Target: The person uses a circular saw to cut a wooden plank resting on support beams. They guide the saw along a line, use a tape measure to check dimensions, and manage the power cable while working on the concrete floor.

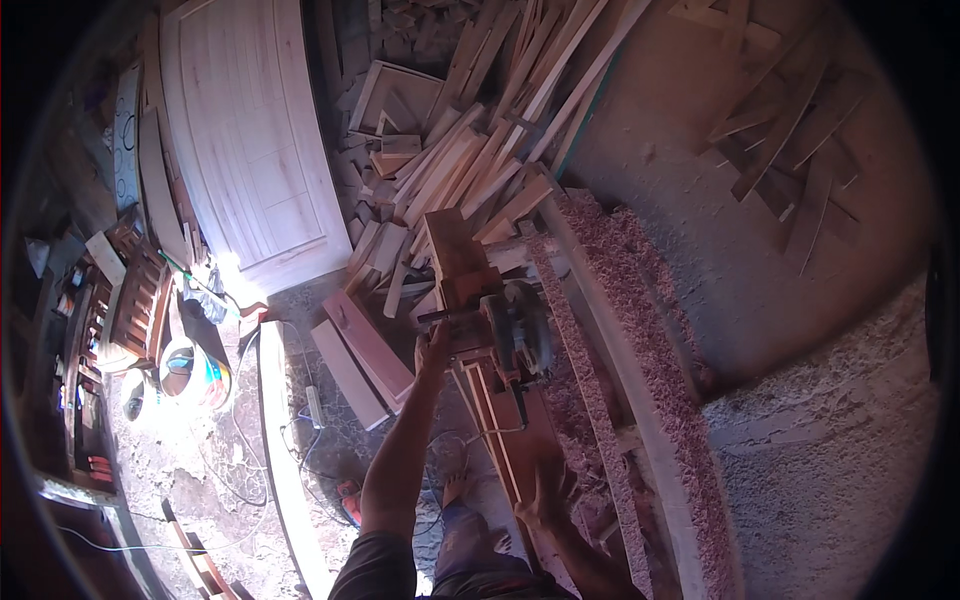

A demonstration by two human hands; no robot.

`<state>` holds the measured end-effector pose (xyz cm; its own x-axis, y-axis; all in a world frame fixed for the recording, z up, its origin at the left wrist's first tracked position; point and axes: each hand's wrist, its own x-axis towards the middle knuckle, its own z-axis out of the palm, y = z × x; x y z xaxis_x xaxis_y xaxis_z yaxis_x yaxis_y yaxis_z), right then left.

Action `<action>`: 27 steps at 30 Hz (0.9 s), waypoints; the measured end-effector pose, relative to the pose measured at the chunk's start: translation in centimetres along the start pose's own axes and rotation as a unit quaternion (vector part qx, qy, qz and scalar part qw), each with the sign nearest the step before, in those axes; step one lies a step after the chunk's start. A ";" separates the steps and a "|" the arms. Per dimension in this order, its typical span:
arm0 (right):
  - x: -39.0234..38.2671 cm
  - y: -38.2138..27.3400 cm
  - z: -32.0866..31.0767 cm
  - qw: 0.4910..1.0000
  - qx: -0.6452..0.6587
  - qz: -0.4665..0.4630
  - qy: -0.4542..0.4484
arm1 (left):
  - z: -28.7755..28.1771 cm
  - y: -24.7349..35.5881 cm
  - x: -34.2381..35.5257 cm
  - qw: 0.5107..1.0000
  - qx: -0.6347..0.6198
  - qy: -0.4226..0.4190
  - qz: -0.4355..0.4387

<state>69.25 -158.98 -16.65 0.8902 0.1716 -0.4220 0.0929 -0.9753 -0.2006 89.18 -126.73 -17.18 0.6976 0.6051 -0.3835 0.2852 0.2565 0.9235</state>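
My left hand (434, 349) reaches forward and grips the handle side of a hand-held circular saw (515, 335) that rests on a long wooden piece (500, 420) lying on the workbench. My right hand (545, 492) presses down on the near end of that same piece, fingers spread. The saw's round blade guard faces right. A reddish wooden block (455, 250) continues beyond the saw. My foot shows below, beside the bench.
Wood shavings (640, 330) cover the bench's right side. A heap of cut slats (490, 130) lies ahead. A panelled wooden door (255, 130) leans at the left. Planks (360, 360), a power strip (314, 405) with cables and buckets (185, 365) lie on the floor.
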 end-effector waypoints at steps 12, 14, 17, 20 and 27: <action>-3.6 0.9 2.6 0.999 0.026 -0.033 0.015 | -2.2 0.0 -4.4 1.000 -0.007 -0.021 0.014; -3.8 0.6 2.3 0.999 0.031 -0.041 0.000 | -3.3 -0.9 -4.2 0.999 -0.045 -0.014 0.015; -3.7 0.4 1.6 0.999 0.019 -0.027 -0.024 | -3.8 -0.9 -4.7 1.000 -0.015 -0.012 0.007; -4.0 1.2 2.2 0.999 0.008 -0.042 0.022 | -4.0 -0.8 -5.2 1.000 0.004 -0.028 -0.009; -0.8 -2.9 -7.2 0.926 0.187 -0.205 0.258 | -4.1 -0.4 -4.2 0.999 0.031 -0.017 -0.034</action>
<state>71.51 -157.25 -9.34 0.9180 0.3330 0.2152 0.3943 -0.7106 -0.5827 83.38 -126.29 -15.97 0.6965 0.5626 -0.4453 0.3720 0.2475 0.8946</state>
